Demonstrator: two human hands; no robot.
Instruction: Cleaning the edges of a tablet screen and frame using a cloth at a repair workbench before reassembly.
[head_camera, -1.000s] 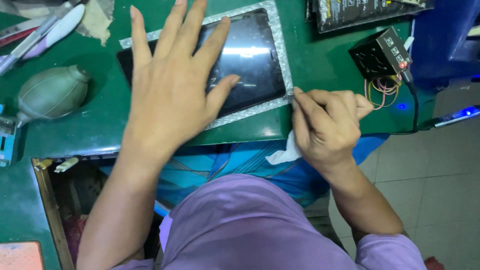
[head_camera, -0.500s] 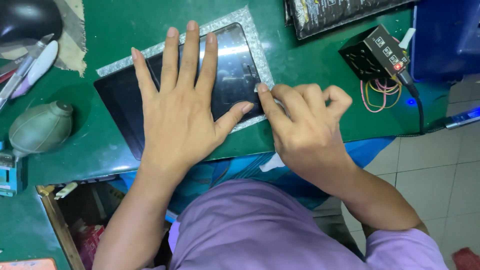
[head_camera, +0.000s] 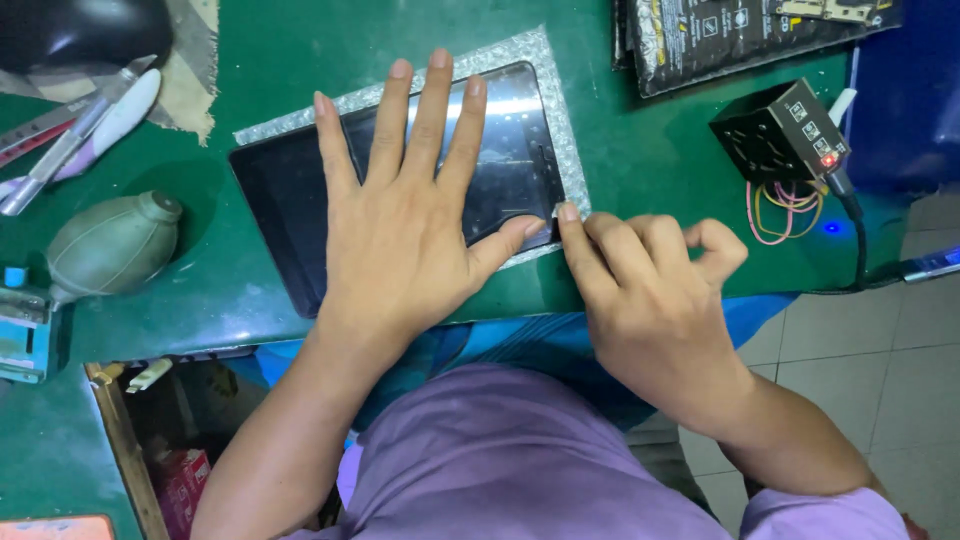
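A black tablet (head_camera: 290, 190) lies flat on a silvery glittering sheet (head_camera: 545, 80) on the green table. My left hand (head_camera: 410, 220) presses flat on the tablet's screen, fingers spread. My right hand (head_camera: 650, 290) rests at the tablet's near right corner, its index fingertip touching that corner beside my left thumb. The other fingers of the right hand are curled; whether something small is pinched in them is hidden.
A grey-green rubber air blower (head_camera: 110, 245) lies at the left, with pens and tweezers (head_camera: 75, 135) behind it. A small black box with wires (head_camera: 785, 135) stands at the right, a dark circuit board (head_camera: 740, 35) behind it. An open drawer (head_camera: 150, 440) is below the table edge.
The right hand moved left along the tablet's near edge to its corner; a white cloth seen under it earlier is no longer visible. The left hand stays pressed on the screen.
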